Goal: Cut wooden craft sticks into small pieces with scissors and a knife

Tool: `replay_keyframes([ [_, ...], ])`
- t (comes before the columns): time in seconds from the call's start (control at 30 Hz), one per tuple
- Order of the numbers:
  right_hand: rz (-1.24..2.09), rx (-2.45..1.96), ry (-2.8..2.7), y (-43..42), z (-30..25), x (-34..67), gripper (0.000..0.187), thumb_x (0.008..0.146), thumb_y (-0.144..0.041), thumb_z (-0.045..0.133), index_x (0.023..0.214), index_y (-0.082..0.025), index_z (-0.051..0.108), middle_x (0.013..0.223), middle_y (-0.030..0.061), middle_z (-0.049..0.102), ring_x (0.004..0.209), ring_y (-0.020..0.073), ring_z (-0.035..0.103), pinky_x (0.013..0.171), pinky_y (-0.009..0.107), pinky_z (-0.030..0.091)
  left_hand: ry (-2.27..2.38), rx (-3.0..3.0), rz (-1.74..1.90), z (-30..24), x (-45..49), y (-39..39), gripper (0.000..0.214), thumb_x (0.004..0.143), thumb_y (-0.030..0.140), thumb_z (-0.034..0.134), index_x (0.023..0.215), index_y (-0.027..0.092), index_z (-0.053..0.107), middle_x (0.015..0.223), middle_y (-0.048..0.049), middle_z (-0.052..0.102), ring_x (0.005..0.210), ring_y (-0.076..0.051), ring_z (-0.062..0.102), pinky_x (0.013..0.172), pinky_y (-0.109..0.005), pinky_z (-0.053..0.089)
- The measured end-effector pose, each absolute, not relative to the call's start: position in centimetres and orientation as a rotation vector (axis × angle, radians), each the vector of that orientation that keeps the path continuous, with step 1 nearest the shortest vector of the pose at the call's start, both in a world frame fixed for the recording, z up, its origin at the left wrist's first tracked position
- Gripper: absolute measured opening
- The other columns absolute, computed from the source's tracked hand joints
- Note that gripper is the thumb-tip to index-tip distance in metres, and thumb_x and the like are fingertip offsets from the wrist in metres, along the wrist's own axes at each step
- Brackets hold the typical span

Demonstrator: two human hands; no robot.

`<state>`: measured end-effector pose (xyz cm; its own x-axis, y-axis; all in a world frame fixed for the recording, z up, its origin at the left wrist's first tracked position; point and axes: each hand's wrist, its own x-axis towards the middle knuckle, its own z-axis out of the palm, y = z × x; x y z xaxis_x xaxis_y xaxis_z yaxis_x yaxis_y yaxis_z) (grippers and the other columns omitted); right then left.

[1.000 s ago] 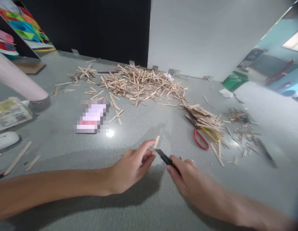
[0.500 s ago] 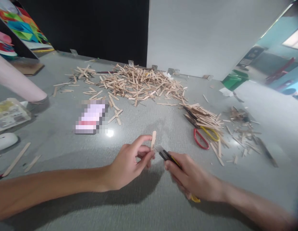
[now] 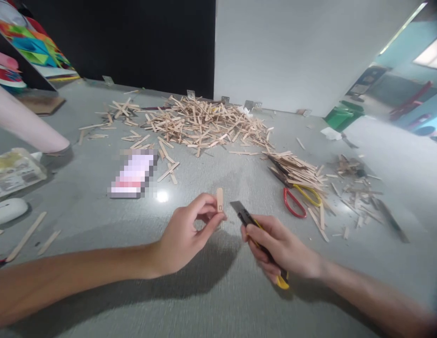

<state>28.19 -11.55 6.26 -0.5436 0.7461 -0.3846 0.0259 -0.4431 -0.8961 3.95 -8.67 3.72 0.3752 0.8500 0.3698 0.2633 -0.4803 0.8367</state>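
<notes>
Between the thumb and fingers of my left hand [image 3: 190,232] is a short wooden craft stick [image 3: 220,199], upright with its rounded end up. A small dark mark or cut shows near the stick's lower end. My right hand [image 3: 275,241] is wrapped round a black and yellow utility knife [image 3: 252,220]. Its blade is out and points up and left at the stick, with a small gap between them. Both hands are above the grey table [image 3: 204,310].
A large heap of craft sticks [image 3: 204,119] lies at the back. Scissors [image 3: 294,199] with red and yellow handles rest by a smaller pile [image 3: 299,171] at right. A phone [image 3: 134,173], a white mouse [image 3: 9,210] and a pink roll [image 3: 28,119] are at left.
The stick has shifted slightly left and now faces me more squarely. The knife blade has pulled away from it, and more of the knife's handle shows in my right hand.
</notes>
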Motion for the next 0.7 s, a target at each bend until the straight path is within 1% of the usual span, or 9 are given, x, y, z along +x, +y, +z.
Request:
replay_keyframes([
  [0.07,1.950,-1.142,-1.244,-11.3,6.6,28.3,0.045,0.103,-0.064,0.061,0.097,-0.019,0.060,0.055,-0.0104,0.050,0.033,0.0052,0.038,0.033,0.017,0.044,0.934,2.357,1.227,3.7,3.4,-8.0,0.006,0.107,0.016,0.065,0.107,0.021,0.063,0.088,-0.0005,0.078,0.076,-0.014,0.075,0.071,-0.023,0.061],
  [0.13,1.931,-1.161,-1.244,-11.1,6.8,28.4,0.050,0.101,-0.067,0.061,0.100,-0.017,0.063,0.057,-0.0070,0.057,0.032,0.0059,0.041,0.033,0.017,0.042,0.777,2.752,1.339,3.4,2.9,-7.6,0.014,0.106,0.010,0.062,0.114,0.020,0.069,0.096,-0.0047,0.080,0.086,-0.019,0.077,0.079,-0.030,0.063],
  [0.23,1.966,-1.225,-1.319,-11.2,7.1,28.5,0.051,0.097,-0.067,0.069,0.094,-0.016,0.063,0.059,-0.0030,0.064,0.033,0.0059,0.045,0.034,0.017,0.041,0.680,3.051,1.416,2.5,2.3,-8.1,0.025,0.106,0.013,0.060,0.123,0.024,0.075,0.103,-0.0065,0.081,0.097,-0.026,0.078,0.083,-0.038,0.065],
  [0.37,1.953,-1.307,-1.351,-11.8,7.4,28.2,0.048,0.090,-0.058,0.081,0.077,-0.020,0.055,0.052,-0.0071,0.055,0.034,0.0059,0.046,0.035,0.015,0.039,0.907,2.818,1.337,2.6,2.5,-9.1,0.034,0.108,0.018,0.059,0.137,0.031,0.071,0.116,-0.0077,0.081,0.109,-0.031,0.076,0.093,-0.048,0.064],
  [0.4,1.925,-1.309,-1.346,-12.0,7.5,28.1,0.048,0.089,-0.057,0.082,0.076,-0.020,0.054,0.051,-0.0079,0.054,0.034,0.0060,0.046,0.035,0.015,0.040,0.880,2.728,1.311,3.0,2.7,-9.2,0.037,0.107,0.021,0.064,0.141,0.032,0.067,0.120,-0.0072,0.080,0.109,-0.030,0.076,0.094,-0.046,0.064],
  [0.47,1.861,-1.306,-1.339,-12.3,7.5,27.8,0.047,0.088,-0.057,0.082,0.076,-0.021,0.054,0.051,-0.0085,0.052,0.034,0.0065,0.045,0.036,0.017,0.042,0.967,2.398,1.242,4.2,3.0,-9.0,0.051,0.103,0.036,0.073,0.151,0.025,0.057,0.134,-0.0137,0.075,0.107,-0.028,0.076,0.090,-0.041,0.065],
  [0.5,1.833,-1.309,-1.341,-12.4,7.5,27.7,0.047,0.089,-0.058,0.081,0.076,-0.021,0.054,0.051,-0.0085,0.051,0.035,0.0067,0.045,0.036,0.017,0.042,1.003,2.209,1.116,4.8,3.2,-8.9,0.057,0.103,0.042,0.072,0.153,0.023,0.054,0.135,-0.0146,0.073,0.100,-0.024,0.076,0.082,-0.036,0.065],
  [0.6,1.782,-1.347,-1.378,-12.7,7.4,27.6,0.048,0.090,-0.059,0.078,0.078,-0.021,0.053,0.052,-0.0087,0.050,0.036,0.0073,0.044,0.036,0.019,0.041,0.878,1.725,0.739,6.4,3.4,-8.7,0.041,0.114,0.052,0.046,0.132,0.020,0.065,0.093,-0.0056,0.079,0.070,-0.016,0.071,0.060,-0.025,0.058],
  [0.7,1.667,-1.449,-1.536,-12.6,7.4,27.9,0.045,0.098,-0.061,0.067,0.082,-0.021,0.054,0.054,-0.0078,0.050,0.039,0.0089,0.044,0.038,0.020,0.038,0.868,1.555,0.606,7.2,3.3,-8.6,0.043,0.113,0.054,0.048,0.097,0.019,0.066,0.067,0.0010,0.068,0.054,-0.011,0.061,0.049,-0.020,0.045],
])
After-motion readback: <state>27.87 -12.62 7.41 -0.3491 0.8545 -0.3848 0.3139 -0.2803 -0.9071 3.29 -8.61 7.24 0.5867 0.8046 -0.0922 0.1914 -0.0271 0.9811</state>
